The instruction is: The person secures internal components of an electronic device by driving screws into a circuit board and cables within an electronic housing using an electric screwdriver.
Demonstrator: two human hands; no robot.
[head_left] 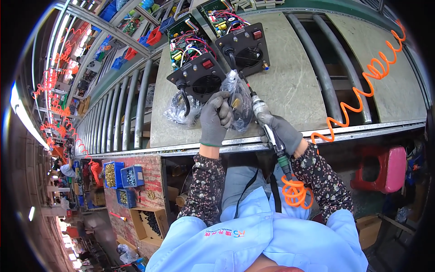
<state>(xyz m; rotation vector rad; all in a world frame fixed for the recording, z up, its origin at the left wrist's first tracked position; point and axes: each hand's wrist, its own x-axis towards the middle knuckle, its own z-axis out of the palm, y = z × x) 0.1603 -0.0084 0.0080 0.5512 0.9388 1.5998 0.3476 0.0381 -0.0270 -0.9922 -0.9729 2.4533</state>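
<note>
My right hand [282, 131], in a grey glove, is wrapped round an air screwdriver [263, 111]. Its thin bit slants up toward the lower right of the farther machine unit [244, 47]. My left hand [216, 119], gloved too, has its fingers curled together just below the nearer machine unit [199, 77]; what they hold, if anything, is hidden. Both units have open circuit boards, a black panel with a fan grille, a red switch and a black cable. A clear plastic bag [240, 106] lies between my hands, and another plastic bag [182, 109] sits left of my left hand.
The units stand on a board [294, 63] on a roller conveyor [118, 109]. An orange coiled hose [349, 109] crosses at right. Blue bins [113, 174] of small metal parts and a cardboard box [147, 224] of black parts occupy a worn red bench. A red stool [383, 170] stands right.
</note>
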